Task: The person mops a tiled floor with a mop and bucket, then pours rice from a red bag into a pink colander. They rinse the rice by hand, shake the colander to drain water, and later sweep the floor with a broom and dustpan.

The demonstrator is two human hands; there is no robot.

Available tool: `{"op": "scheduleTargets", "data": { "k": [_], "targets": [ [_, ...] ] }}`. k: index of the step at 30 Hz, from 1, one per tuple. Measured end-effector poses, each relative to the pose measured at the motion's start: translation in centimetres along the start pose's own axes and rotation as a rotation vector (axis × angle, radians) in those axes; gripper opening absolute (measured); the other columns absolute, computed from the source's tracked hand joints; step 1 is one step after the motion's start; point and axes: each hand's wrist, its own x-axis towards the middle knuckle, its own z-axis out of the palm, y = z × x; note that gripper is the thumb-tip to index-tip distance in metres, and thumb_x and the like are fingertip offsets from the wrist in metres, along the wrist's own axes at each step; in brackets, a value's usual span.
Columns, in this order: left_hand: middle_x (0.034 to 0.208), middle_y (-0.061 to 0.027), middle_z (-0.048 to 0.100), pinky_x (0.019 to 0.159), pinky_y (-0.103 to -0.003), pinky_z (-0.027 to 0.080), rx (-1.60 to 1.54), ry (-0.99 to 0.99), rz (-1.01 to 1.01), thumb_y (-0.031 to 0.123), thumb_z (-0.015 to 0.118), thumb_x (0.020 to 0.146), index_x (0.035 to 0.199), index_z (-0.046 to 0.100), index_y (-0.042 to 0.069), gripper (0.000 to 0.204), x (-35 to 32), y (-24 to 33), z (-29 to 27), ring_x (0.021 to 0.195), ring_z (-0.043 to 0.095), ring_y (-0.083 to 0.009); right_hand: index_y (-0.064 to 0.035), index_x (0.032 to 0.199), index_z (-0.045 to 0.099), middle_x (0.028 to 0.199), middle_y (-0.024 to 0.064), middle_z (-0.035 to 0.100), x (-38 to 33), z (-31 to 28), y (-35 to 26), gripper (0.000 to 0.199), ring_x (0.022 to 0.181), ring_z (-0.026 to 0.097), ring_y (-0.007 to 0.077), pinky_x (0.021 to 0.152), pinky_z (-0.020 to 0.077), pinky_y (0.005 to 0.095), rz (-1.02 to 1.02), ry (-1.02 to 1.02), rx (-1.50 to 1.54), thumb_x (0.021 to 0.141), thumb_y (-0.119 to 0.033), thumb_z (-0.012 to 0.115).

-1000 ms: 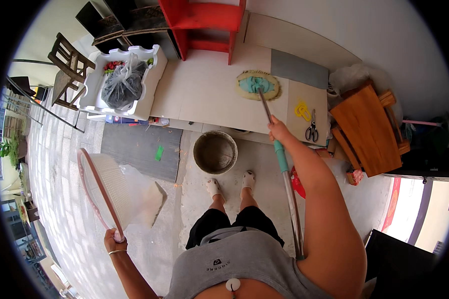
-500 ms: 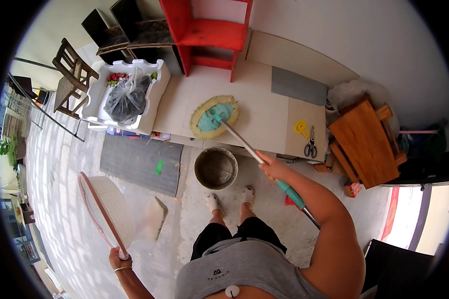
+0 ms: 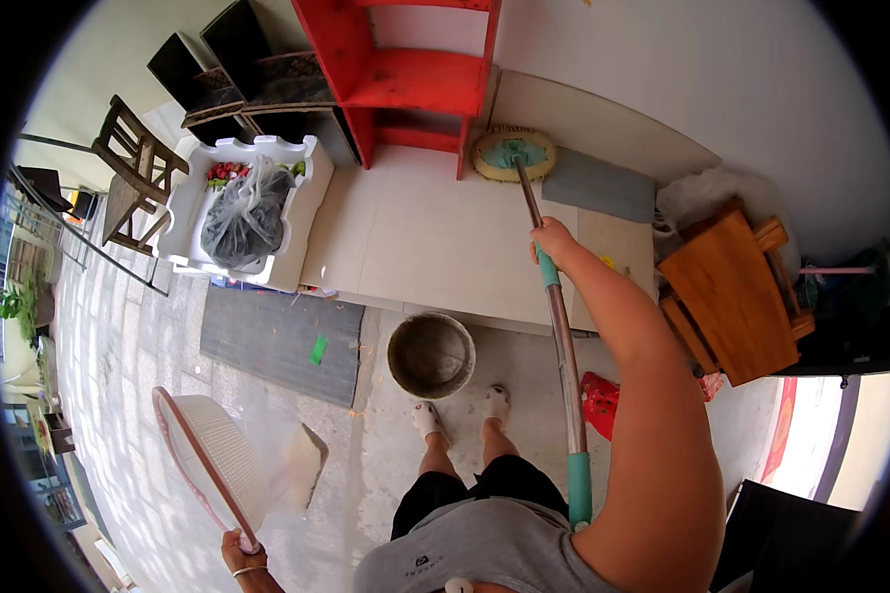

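My right hand point(image 3: 556, 245) is closed around the pole of a mop point(image 3: 563, 356), on its green upper grip. The pole's lower green grip lies beside my right hip. Its teal and cream mop head point(image 3: 516, 156) rests at the back of the pale tiled platform point(image 3: 415, 237), between the red shelf and a grey sheet. At the lower left, my left hand point(image 3: 245, 555) grips the pinkish rim of a white perforated plastic basket point(image 3: 229, 450), tilted on its side. My right arm mostly covers a yellow object point(image 3: 608, 263) on the platform.
A dark round tub point(image 3: 431, 356) stands before my feet. On the left, a white crate point(image 3: 302, 232) bears a knotted dark plastic bag point(image 3: 245, 222). A red shelf point(image 3: 415, 79) stands behind. At the right are a wooden stool point(image 3: 727, 292) and a red bag point(image 3: 599, 403); a grey mat point(image 3: 277, 336) lies left.
The mop head has slid from the platform's front middle to its back, toward the right. My right arm has stretched forward, hiding the scissors. The basket stays in my left hand, slightly lower.
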Motion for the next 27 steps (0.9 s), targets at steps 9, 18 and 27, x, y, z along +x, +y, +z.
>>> {"op": "scheduleTargets", "data": {
  "k": [9, 18, 27],
  "targets": [
    [0.058, -0.0026, 0.052, 0.040, -0.027, 0.044, 0.029, -0.116, -0.042, 0.005, 0.050, 0.068, 0.064, 0.046, 0.007, 0.006, 1.5, 0.4, -0.1, 0.047, 0.053, -0.0167, 0.0006, 0.088, 0.038, 0.070, 0.0188, 0.050, 6.0, 9.1, -5.3, 0.010, 0.052, 0.051, 0.0242, 0.042, 0.0448, 0.0383, 0.017, 0.113, 0.573, 0.080, 0.000, 0.046],
    [0.058, -0.0028, 0.053, 0.040, -0.027, 0.044, 0.028, -0.128, -0.068, 0.005, 0.050, 0.069, 0.062, 0.047, 0.007, 0.008, 0.6, -0.9, 0.7, 0.047, 0.054, -0.0164, 0.0021, 0.130, 0.027, 0.093, 0.0218, 0.056, 9.3, 9.4, 0.2, 0.054, 0.066, 0.060, 0.0318, 0.051, 0.0519, 0.0400, -0.033, 0.317, -0.725, 0.081, -0.005, 0.049],
    [0.056, -0.0028, 0.052, 0.038, -0.028, 0.045, 0.003, -0.043, 0.020, 0.004, 0.051, 0.068, 0.064, 0.045, 0.008, 0.008, -1.4, -2.1, 5.5, 0.044, 0.053, -0.0162, -0.0161, 0.143, 0.005, 0.099, 0.0255, 0.057, -9.7, -6.3, 2.6, 0.079, 0.081, 0.060, 0.0311, 0.067, 0.0489, 0.0382, 0.053, -0.137, -1.299, 0.077, -0.005, 0.045]
  ]
}}
